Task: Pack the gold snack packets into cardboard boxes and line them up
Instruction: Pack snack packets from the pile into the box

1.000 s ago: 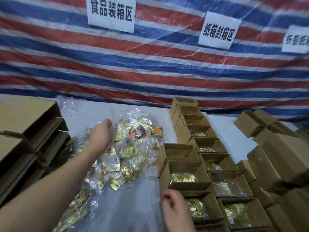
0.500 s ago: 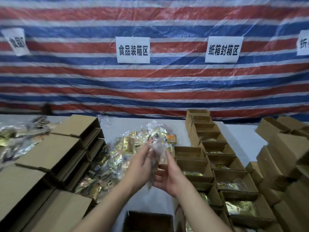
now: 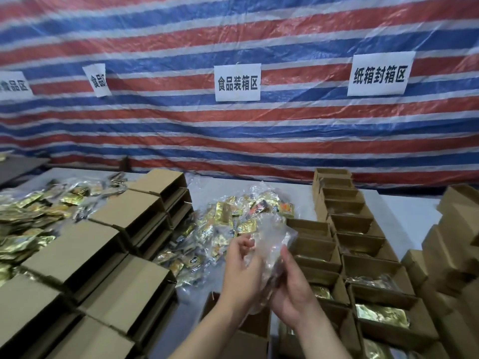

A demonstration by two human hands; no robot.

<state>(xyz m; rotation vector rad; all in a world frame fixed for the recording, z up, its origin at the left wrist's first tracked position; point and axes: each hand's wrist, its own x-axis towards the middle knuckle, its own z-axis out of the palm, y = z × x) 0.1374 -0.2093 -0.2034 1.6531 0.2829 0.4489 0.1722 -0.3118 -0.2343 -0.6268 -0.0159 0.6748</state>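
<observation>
Head view is showing both hands raised together over the near end of the box rows, working one clear-wrapped bundle between them. Left hand (image 3: pixel 242 270) is pinching the crinkled plastic of the snack bundle (image 3: pixel 269 251) near its top edge, fingers curled onto the wrap; right hand (image 3: pixel 293 291) is cupping and gripping the bundle from below and behind, thumb lying along its side. What sits inside the wrap is blurred, so its contents cannot be told for certain.

Just beneath the wrists an open cardboard box (image 3: pixel 252 330) is waiting, apparently unfilled. To the right of the hands, two rows of open boxes (image 3: pixel 363 257) are running away from the person, the nearer ones already showing gold packets. Beyond the left hand, the loose heap of gold snack packets (image 3: pixel 228 229) is lying on the table (image 3: pixel 404 211); further left, stacked closed cartons (image 3: pixel 145 213) are standing.

By my reading, the person is gathering or squaring a bundle before packing. The next move is likely calling for lowering it into a box without gold in it, flat enough to clear the flaps, then nudging that box into line with the rows.
</observation>
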